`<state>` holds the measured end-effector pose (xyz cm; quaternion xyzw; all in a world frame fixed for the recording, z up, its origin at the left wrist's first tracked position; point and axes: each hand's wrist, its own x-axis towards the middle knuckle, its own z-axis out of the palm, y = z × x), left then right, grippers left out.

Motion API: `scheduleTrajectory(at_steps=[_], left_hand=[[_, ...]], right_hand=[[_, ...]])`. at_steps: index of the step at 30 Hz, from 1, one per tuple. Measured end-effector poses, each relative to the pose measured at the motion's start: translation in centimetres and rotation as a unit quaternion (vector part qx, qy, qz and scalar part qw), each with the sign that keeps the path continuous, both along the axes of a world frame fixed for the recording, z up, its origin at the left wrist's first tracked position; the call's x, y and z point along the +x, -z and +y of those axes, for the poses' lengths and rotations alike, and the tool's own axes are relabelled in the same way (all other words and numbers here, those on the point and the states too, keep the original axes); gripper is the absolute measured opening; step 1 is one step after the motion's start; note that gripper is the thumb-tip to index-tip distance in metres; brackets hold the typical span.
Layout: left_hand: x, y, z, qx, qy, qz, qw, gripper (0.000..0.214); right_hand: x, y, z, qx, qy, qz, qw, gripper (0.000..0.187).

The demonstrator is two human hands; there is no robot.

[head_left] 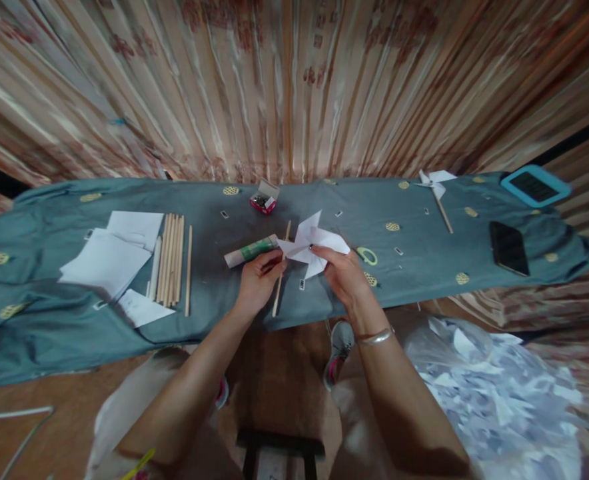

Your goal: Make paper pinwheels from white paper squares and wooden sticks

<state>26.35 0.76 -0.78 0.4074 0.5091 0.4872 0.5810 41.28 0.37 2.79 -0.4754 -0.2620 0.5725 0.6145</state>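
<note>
My right hand (347, 277) pinches a white paper pinwheel (307, 239), its thumb beside the small dark pin at the centre. The blades are folded and fan out above the table. Just left of it, my left hand (260, 279) has its fingertips closed together on a thin wooden stick (277, 293). One blade's tip reaches the left fingers, and the stick's upper part passes behind the paper. Whether pinwheel and stick are joined cannot be seen. A glue tube (251, 251) with a green label lies behind my left hand. Green-handled scissors (367, 256) lie beside my right hand, partly hidden.
White paper sheets (105, 263) and a row of wooden sticks (171, 260) lie left. An opened box of pins (264, 198) stands behind. A finished pinwheel (435, 185), a phone (509, 248) and a blue-framed tablet (536, 185) lie right. A bag of paper scraps (499, 400) stands below.
</note>
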Motion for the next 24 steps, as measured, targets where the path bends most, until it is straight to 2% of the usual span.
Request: scheduleTrajectory(at_steps=[2,5,8,14,19,21,24], left_hand=[[-0.1,0.1,0.4,0.031,0.000,0.011,0.999,0.030],[-0.4,-0.7,0.2,0.075,-0.009,0.031,0.997,0.049],[-0.7,-1.9,-0.4,0.091,0.021,-0.007,0.996,0.049],[-0.8,-2.4,-0.8,-0.019,0.059,-0.096,0.993,0.041],[-2.4,-2.8,-0.2,0.042,-0.016,-0.080,0.996,0.050],[-2.9,-3.1,-0.2,0.040,0.008,-0.081,0.996,0.049],[-2.9,-3.3,-0.7,0.003,0.104,-0.093,0.990,0.042]], right_hand=[[0.2,0.2,0.1,-0.006,-0.004,-0.005,1.000,0.026],[0.4,0.3,0.0,-0.024,-0.021,-0.004,0.999,0.027],[0.5,0.2,-0.2,-0.041,-0.051,-0.007,0.998,0.028],[0.2,-0.3,-1.1,-0.048,-0.146,-0.024,0.988,0.030],[0.1,-0.8,-1.3,-0.058,-0.167,-0.034,0.984,0.032],[0.3,-0.8,-1.3,-0.058,-0.177,-0.037,0.982,0.035],[0.7,-0.5,-1.4,-0.060,-0.211,-0.041,0.975,0.037]])
